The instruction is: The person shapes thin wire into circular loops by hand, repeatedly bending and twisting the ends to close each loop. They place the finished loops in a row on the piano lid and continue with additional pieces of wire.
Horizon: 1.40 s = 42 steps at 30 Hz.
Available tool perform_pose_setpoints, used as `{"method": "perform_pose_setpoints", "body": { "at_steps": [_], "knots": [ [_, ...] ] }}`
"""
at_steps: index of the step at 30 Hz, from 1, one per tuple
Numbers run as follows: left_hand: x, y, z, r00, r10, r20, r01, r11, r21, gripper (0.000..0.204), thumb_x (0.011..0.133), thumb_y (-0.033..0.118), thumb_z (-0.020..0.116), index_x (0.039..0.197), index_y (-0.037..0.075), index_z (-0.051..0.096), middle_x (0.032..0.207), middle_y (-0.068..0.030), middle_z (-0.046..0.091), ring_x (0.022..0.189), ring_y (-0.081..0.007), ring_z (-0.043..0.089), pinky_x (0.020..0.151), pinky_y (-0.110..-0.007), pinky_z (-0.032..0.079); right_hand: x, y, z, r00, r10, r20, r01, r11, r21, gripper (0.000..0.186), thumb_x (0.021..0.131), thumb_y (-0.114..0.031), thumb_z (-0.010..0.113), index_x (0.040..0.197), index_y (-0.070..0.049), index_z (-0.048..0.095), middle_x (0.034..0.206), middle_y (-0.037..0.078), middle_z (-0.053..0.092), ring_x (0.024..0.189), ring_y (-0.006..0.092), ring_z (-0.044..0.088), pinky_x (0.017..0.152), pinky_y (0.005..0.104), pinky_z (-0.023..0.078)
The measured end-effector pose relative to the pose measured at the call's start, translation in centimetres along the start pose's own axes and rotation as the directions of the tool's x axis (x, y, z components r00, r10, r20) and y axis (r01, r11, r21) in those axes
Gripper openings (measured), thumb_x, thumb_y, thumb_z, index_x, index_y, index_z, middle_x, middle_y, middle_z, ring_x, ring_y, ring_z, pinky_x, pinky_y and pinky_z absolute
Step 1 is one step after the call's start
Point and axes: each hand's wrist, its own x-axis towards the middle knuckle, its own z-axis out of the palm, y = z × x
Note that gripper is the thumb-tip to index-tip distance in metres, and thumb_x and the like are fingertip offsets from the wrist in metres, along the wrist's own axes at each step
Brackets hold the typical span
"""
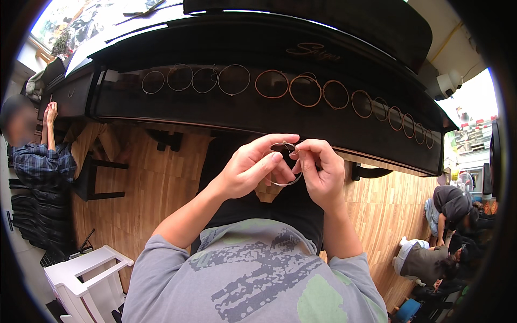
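My left hand and my right hand meet above my lap, both closed on a thin silver wire loop. The fingers of each pinch it near its top; some left fingers curl inside the loop. Beyond my hands is a black piano with a row of coiled wire rings lying along it. Silver-coloured rings are at the left; several copper-coloured rings continue rightward to the piano's end.
A person in plaid sits at the left, hands raised, beside a black stool. A white wooden piece of furniture stands lower left. Two people bend over at the right. Wooden flooring lies around me.
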Motion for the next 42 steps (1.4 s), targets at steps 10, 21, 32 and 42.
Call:
{"method": "perform_pose_setpoints", "body": {
  "at_steps": [10,21,32,42],
  "knots": [
    [0.5,0.4,0.0,0.981,-0.062,-0.183,0.077,0.994,0.079,0.018,0.098,0.015,0.052,0.101,0.003,0.065,0.065,0.0028,0.056,0.055,-0.0005,0.047,0.049,-0.016,0.039,0.0,0.8,-0.3,1.0,-0.017,0.002,0.017,0.997,0.077,0.01,0.086,0.006,0.059,0.093,-0.001,0.061,0.081,0.007,0.061,0.066,0.0121,0.06,0.058,0.0229,0.048],
    [0.6,0.3,0.0,0.963,0.138,-0.232,-0.007,0.872,0.49,0.012,0.092,0.007,0.059,0.095,0.002,0.07,0.068,0.0,0.062,0.055,-0.0026,0.052,0.047,-0.019,0.039,0.3,1.1,-0.2,0.994,-0.101,-0.048,0.1,0.995,-0.023,0.008,0.086,0.005,0.058,0.092,-0.001,0.06,0.079,0.006,0.059,0.064,0.0117,0.057,0.058,0.0218,0.046],
    [1.2,-0.1,0.2,0.969,0.043,-0.242,-0.002,0.986,0.168,0.016,0.097,0.012,0.052,0.095,0.0,0.063,0.066,0.0034,0.054,0.054,-0.0002,0.044,0.047,-0.017,0.035,-0.7,2.7,1.8,0.962,0.257,0.094,-0.258,0.732,0.631,0.007,0.096,-0.009,0.053,0.099,-0.003,0.057,0.076,-0.001,0.055,0.061,0.0047,0.053,0.052,0.0176,0.041],
    [1.8,-0.9,0.6,0.945,0.107,-0.31,-0.024,0.965,0.261,0.014,0.096,0.012,0.054,0.093,0.001,0.061,0.068,0.0052,0.055,0.055,0.0016,0.043,0.047,-0.015,0.033,-0.9,2.8,1.7,0.977,0.212,0.025,-0.188,0.801,0.568,0.014,0.095,-0.009,0.055,0.107,-0.003,0.059,0.078,-0.001,0.056,0.063,0.0029,0.051,0.054,0.0169,0.043]
  ]
}}
